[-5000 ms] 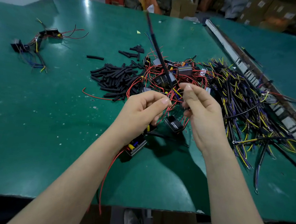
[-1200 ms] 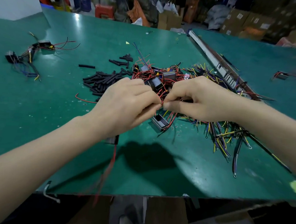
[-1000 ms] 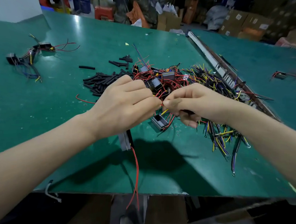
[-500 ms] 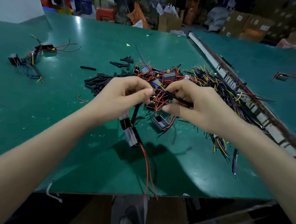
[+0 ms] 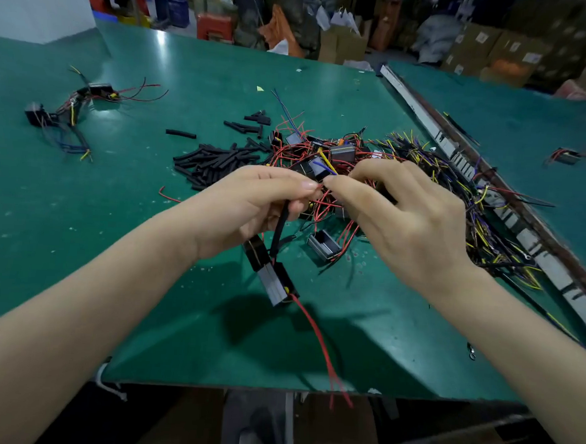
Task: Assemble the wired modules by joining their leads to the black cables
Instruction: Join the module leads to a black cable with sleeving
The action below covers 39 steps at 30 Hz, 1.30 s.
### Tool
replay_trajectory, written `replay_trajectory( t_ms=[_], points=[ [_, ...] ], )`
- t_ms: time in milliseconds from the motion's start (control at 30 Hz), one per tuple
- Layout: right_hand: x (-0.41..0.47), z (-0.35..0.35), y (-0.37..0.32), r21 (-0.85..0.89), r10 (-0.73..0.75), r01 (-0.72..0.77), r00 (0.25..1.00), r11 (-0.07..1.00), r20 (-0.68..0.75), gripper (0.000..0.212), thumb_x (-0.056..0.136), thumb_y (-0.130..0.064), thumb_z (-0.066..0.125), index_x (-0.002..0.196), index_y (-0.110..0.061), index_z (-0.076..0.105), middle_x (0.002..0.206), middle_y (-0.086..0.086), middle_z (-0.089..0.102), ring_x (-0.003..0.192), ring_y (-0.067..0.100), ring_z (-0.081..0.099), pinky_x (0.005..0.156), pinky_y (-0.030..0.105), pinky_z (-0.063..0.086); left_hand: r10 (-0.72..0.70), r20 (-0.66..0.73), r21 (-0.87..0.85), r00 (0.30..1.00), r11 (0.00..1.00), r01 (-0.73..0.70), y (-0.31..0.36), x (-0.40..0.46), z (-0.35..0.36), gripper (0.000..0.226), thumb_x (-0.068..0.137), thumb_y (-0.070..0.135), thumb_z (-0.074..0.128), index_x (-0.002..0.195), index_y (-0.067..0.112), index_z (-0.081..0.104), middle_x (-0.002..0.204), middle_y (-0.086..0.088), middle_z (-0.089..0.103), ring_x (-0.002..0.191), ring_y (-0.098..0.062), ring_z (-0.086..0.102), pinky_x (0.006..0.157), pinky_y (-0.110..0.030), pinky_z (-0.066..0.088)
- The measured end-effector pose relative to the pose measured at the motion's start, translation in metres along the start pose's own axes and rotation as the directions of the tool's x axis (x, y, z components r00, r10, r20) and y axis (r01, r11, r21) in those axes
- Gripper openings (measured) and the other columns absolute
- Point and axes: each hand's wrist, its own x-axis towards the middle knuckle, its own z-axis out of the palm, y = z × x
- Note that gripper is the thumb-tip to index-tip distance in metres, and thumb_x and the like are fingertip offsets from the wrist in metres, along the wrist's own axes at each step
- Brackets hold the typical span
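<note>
Both hands are up off the green table so the wire ends meet right in front of the eyes, looks like that's the whole reason for the pose. Left hand has its fingers curled round a black cable, thumb and forefinger pinching near the cable's top end, and the wired module just dangles under that hand with its red lead trailing down past the table's near edge. Letting it hang probably keeps the weight off the joint. Right hand is curled too, fingertips pinching thin wire ends, blue and yellow bits poking up just behind the pinch. The two pinches are basically touching, so I'd guess it's mid-twist on one join; can't see the actual bare ends though. Just behind the hands sits the pile of red-wired modules, left of that pile the black sleeve pieces, right of it the black cable bundle
</note>
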Motion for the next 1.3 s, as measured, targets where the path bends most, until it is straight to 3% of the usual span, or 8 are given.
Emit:
replay_trajectory(
  t_ms=[433,633,733,867,933,1033,1167,1300],
  points=[
    [-0.011,0.005,0.002,0.012,-0.185,0.186,0.964,0.982,0.192,0.015,0.095,-0.015,0.060,0.087,-0.014,0.073,0.085,0.002,0.069,0.063,0.023,0.062,0.048,0.034,0.049,-0.299,0.097,0.210,0.949,0.938,0.274,-0.005,-0.001,-0.005,0.012,0.075,0.028,0.066,0.075,0.021,0.076,0.059,0.010,0.055,0.054,0.001,0.048,0.044,-0.010,0.028],
    [-0.017,0.006,-0.003,0.286,0.073,-0.172,0.942,0.943,0.327,0.021,0.096,-0.023,0.055,0.098,-0.010,0.072,0.094,0.005,0.066,0.079,0.024,0.066,0.057,0.040,0.053,0.006,-0.026,0.444,1.000,0.896,0.007,-0.012,-0.003,0.000,0.009,0.089,0.021,0.063,0.082,0.019,0.069,0.063,0.010,0.067,0.065,0.002,0.059,0.068,-0.011,0.046],
    [-0.021,0.011,-0.002,0.444,0.248,-0.452,0.861,0.773,0.444,0.024,0.091,-0.017,0.064,0.115,-0.011,0.066,0.093,-0.001,0.062,0.080,0.009,0.058,0.074,0.031,0.049,0.067,-0.075,0.485,0.995,0.874,-0.022,-0.018,-0.006,-0.002,0.013,0.091,0.025,0.061,0.080,0.026,0.067,0.069,0.010,0.069,0.075,-0.009,0.058,0.083,-0.038,0.049],
    [-0.033,0.021,-0.015,0.425,0.465,-0.719,0.686,0.550,0.559,0.044,0.085,-0.020,0.072,0.125,-0.021,0.056,0.079,-0.017,0.059,0.072,0.002,0.049,0.075,0.023,0.041,0.131,-0.095,0.624,0.987,0.780,-0.044,-0.031,-0.008,-0.006,0.014,0.093,0.027,0.057,0.082,0.030,0.065,0.070,0.012,0.070,0.075,-0.016,0.063,0.081,-0.037,0.048],
    [-0.040,0.027,-0.020,0.368,0.507,-0.713,0.691,0.597,0.516,0.043,0.085,-0.020,0.072,0.125,-0.021,0.057,0.082,-0.017,0.058,0.080,0.006,0.048,0.080,0.028,0.039,0.247,-0.161,0.726,0.956,0.685,-0.055,-0.041,-0.005,-0.007,0.016,0.094,0.026,0.057,0.081,0.033,0.062,0.070,0.012,0.068,0.077,-0.023,0.064,0.079,-0.038,0.049],
    [-0.051,0.033,-0.024,0.091,0.596,-0.677,0.697,0.731,0.398,0.036,0.087,-0.021,0.068,0.122,-0.025,0.061,0.096,-0.012,0.064,0.096,0.020,0.053,0.078,0.030,0.025,0.365,-0.262,0.674,0.893,0.731,-0.101,-0.055,-0.003,-0.011,0.016,0.095,0.020,0.056,0.085,0.031,0.062,0.073,0.011,0.066,0.076,-0.009,0.064,0.075,-0.026,0.049],
    [-0.064,0.034,-0.019,0.067,0.847,-0.875,0.482,0.480,0.226,0.022,0.086,-0.024,0.069,0.108,-0.027,0.069,0.098,-0.010,0.066,0.103,0.024,0.053,0.081,0.033,0.028,0.449,-0.323,0.578,0.833,0.791,-0.202,-0.060,0.000,-0.025,0.020,0.095,0.014,0.055,0.087,0.032,0.061,0.070,0.012,0.064,0.067,0.007,0.059,0.070,-0.011,0.045],
    [-0.064,0.034,-0.017,0.217,0.921,-0.919,0.363,0.330,0.138,0.024,0.083,-0.022,0.073,0.106,-0.022,0.069,0.105,-0.005,0.056,0.105,0.026,0.049,0.094,0.048,0.039,0.516,-0.264,0.708,0.815,0.678,-0.200,-0.067,0.001,-0.027,0.012,0.093,0.016,0.059,0.090,0.025,0.065,0.072,0.016,0.064,0.070,0.006,0.058,0.072,-0.011,0.044]
  ],
)
